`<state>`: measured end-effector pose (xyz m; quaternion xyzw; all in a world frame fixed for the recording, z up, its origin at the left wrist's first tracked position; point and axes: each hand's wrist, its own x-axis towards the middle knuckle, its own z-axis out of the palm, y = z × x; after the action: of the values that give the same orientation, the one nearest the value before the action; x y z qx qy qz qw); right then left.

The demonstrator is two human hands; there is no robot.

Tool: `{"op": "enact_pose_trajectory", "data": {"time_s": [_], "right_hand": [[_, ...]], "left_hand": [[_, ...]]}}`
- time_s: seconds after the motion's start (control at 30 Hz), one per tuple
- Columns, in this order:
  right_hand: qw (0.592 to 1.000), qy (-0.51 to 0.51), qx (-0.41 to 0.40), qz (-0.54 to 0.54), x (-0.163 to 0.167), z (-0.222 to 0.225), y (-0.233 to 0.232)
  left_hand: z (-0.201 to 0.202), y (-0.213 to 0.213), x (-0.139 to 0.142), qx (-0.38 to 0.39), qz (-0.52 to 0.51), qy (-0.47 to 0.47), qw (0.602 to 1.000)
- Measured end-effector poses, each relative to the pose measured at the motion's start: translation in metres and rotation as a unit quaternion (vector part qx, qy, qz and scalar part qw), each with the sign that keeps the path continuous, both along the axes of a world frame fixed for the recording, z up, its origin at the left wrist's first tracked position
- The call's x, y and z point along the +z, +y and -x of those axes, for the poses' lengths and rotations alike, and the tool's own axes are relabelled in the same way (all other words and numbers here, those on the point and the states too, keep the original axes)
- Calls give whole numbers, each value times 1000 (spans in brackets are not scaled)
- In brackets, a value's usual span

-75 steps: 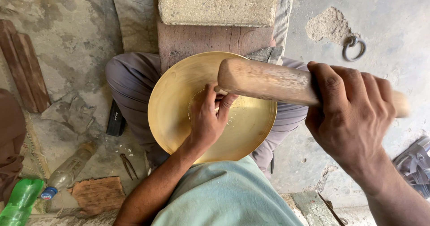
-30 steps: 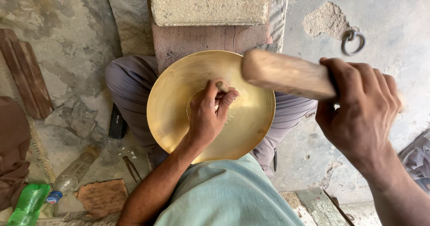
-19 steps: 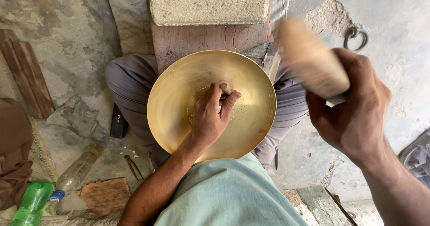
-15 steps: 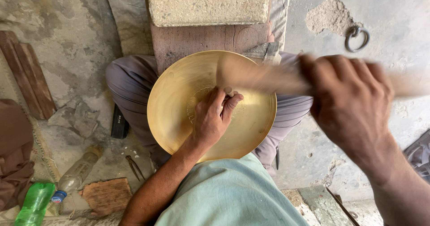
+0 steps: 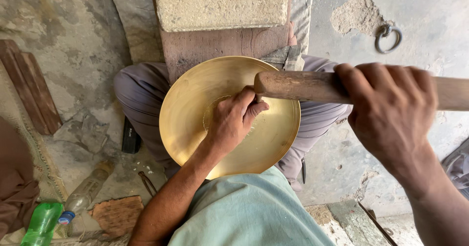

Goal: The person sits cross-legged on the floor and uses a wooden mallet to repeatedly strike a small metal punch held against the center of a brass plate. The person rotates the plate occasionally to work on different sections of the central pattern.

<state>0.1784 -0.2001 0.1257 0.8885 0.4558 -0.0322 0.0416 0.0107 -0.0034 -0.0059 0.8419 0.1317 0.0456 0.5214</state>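
Since the earlier frames, where the wooden mallet [image 5: 312, 86] was raised and blurred, it has come down and now lies level across the upper right part of the brass dish [image 5: 195, 104], with its rounded end just above the fingers of the left hand. The right hand [image 5: 391, 112] is closed firmly around the handle of the mallet, all fingers wrapped over it, and the handle goes out past the right edge of the view. The left hand [image 5: 232, 121] has stayed at the middle of the dish; it lies on the metal with the fingers bent together, and I cannot tell if it pinches something small under the fingertips. The dish is round, shallow and golden, and it rests on the lap of the person, between the knees in grey trousers [image 5: 139, 97], partly over a brown wooden block [image 5: 220, 46]. On top of this block, at the far side, sits a pale stone slab [image 5: 220, 4]. On the concrete floor at the upper right is a metal ring [image 5: 388, 36], beside a heap of pale dust. At the lower left lie a green plastic bottle [image 5: 41, 224] and a clear bottle [image 5: 85, 194], near a piece of brick [image 5: 117, 214].
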Motion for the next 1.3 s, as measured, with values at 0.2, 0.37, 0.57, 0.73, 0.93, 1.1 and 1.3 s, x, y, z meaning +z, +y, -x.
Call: {"op": "enact_pose_trajectory", "data": {"time_s": [0.2,0.37,0.57,0.73,0.93,1.1,1.3], "right_hand": [[966,145,-178,-122,-3,8,-1],[970,118,-139,-158,-8,11,-6],[997,21,-53,-44,0,15,-12],[996,12,-46,-70,7,17,-6],[993,40,-25,-108,14,19,11],[992,51,-39,-112,8,18,19],[989,71,-50,-120,3,6,0]], "left_hand": [[-2,2,3,-23,13,-43,999],[-2,3,3,-35,41,-37,998],[10,-2,7,45,94,-52,993],[17,-9,5,75,137,-44,987],[18,-14,0,67,76,-40,994],[16,-15,0,47,37,-55,997],[7,-8,-2,11,50,-26,998]]}}
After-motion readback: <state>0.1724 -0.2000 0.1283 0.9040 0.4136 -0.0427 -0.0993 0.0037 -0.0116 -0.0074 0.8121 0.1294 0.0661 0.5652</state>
